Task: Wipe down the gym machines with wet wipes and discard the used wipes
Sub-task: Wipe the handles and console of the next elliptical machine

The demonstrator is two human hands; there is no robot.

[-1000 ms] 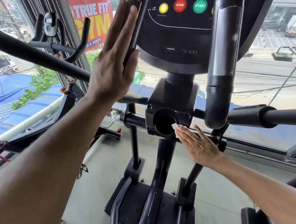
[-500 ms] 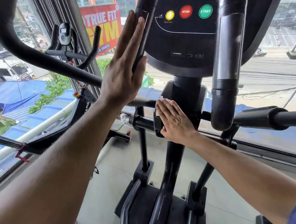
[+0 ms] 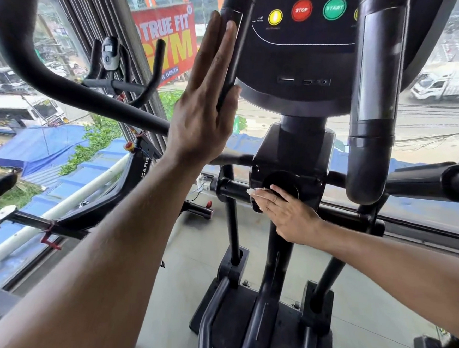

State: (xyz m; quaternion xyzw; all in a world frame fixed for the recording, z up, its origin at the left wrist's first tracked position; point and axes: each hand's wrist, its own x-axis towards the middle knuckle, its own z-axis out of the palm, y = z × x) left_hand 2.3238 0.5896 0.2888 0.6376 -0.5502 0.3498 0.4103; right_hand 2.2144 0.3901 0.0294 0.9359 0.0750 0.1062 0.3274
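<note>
The left hand (image 3: 203, 109) is flat, fingers straight and together, palm against a smooth black upright handlebar (image 3: 233, 51) at the left edge of the console (image 3: 299, 56). The right hand (image 3: 282, 213) lies with straight fingers pressing a white wet wipe (image 3: 251, 191) onto the matte black housing (image 3: 291, 162) below the console, at the lower left rim of its round recess (image 3: 282, 183); only a crumpled corner of the wipe shows past the fingertips. Rounded black tubes cross left and right of the housing, with open grey floor (image 3: 189, 266) between the machine's uprights. The glossy console carries round buttons: yellow, red marked "STOP" (image 3: 301, 9), green marked "START" (image 3: 334, 8). Through the glass, far left, a red banner (image 3: 167, 36) reads "TRUE FIT GYM"; a neighbouring machine's frame shows "CARE"
</note>
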